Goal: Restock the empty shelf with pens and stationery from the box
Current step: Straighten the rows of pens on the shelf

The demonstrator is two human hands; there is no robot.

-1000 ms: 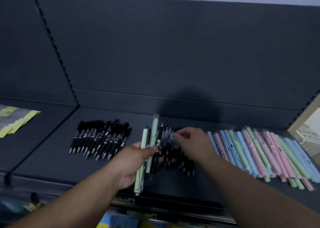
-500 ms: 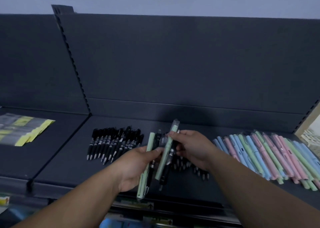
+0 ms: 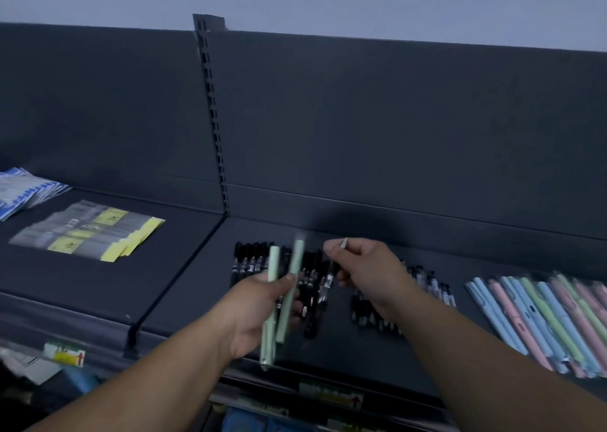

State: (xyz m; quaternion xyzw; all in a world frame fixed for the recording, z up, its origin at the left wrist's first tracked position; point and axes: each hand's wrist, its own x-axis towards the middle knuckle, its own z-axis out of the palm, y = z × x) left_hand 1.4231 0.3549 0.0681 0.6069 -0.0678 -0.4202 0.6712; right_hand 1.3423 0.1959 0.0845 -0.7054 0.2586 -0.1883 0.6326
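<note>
My left hand [image 3: 254, 313] grips two pale green wrapped pens [image 3: 289, 295] upright above the dark shelf [image 3: 184, 293]. My right hand [image 3: 368, 274] pinches a black pen [image 3: 328, 280] in a clear sleeve, just to the right of the green ones. A row of black pens [image 3: 249, 262] lies on the shelf behind my left hand. More black pens [image 3: 427, 287] lie under and to the right of my right hand. Pastel blue, pink and green pens [image 3: 538, 316] lie in a row at the far right.
Yellow and grey packets [image 3: 88, 231] lie on the left shelf section, with blue and white packets [image 3: 23, 191] behind them. A slotted upright post [image 3: 213, 119] divides the two sections. The back panel is dark. Price labels [image 3: 65, 356] sit on the shelf's front edge.
The view has swung to the left. My right hand has pulled a black pen out of the bunch in my left hand and now holds it apart from the green pens.
</note>
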